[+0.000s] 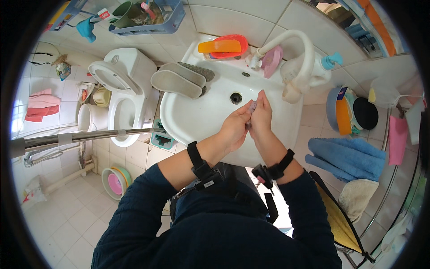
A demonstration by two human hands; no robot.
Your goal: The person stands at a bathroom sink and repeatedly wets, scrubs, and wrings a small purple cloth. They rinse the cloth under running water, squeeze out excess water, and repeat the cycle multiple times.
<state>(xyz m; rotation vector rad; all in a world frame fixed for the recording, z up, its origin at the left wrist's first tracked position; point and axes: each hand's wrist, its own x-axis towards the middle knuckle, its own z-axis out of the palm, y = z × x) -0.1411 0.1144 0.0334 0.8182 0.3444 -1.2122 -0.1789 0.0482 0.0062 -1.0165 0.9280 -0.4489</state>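
Observation:
Over the white ceramic washbasin [198, 117], my left hand [235, 125] and my right hand [261, 116] are pressed together. Between the palms they hold a small pale-purple thing [253, 107], mostly covered, so its exact kind cannot be told. The fingers point towards the back of the basin, just right of the dark drain hole [236, 98]. A thick white flexible hose [304, 42] arches from the tap [256, 63] down to the basin's right side. A pink plastic soap dish [272, 61] sits beside the tap.
Grey shoe insoles [178, 80] lie on the basin's left rim. An orange case [220, 46] rests on a red dish [244, 45] behind. A pump bottle [319, 65] stands at the right. A metal pole [90, 136] reaches towards the basin from the left. Blue towels [347, 158] hang at the right.

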